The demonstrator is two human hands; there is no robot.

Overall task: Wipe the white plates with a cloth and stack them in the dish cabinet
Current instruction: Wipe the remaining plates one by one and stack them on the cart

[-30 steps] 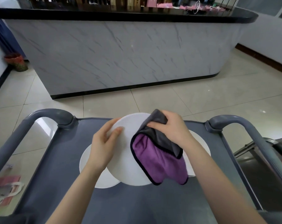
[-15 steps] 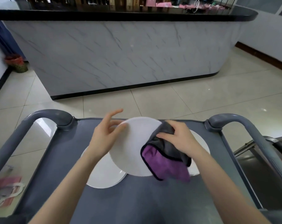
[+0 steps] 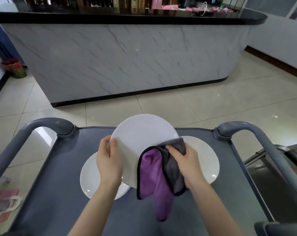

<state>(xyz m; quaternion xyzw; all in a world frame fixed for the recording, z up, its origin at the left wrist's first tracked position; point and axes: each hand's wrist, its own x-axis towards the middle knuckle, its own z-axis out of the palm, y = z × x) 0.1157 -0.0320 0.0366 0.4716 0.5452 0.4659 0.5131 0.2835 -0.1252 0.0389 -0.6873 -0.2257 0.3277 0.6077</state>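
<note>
The held plate (image 3: pixel 144 133) now tilts higher above the cart (image 3: pixel 59 184). Our left hand (image 3: pixel 108 160), loose a moment ago, pinches its left rim, and our right hand (image 3: pixel 187 160) grips the cloth (image 3: pixel 154 174) lower, against its right edge. We judge the wiping unfinished; a second plate (image 3: pixel 91 178) and a third plate (image 3: pixel 205 159) wait beneath.

Operator body: two hands and two forearms, seen from the head camera.
The left hand (image 3: pixel 108 160) and right hand (image 3: pixel 185 160) are bare. The left forearm (image 3: pixel 93 210) and right forearm (image 3: pixel 210 210) are bare skin from wrist to lower frame edge, where they leave the view. Fingernail detail is too blurred to read.
</note>
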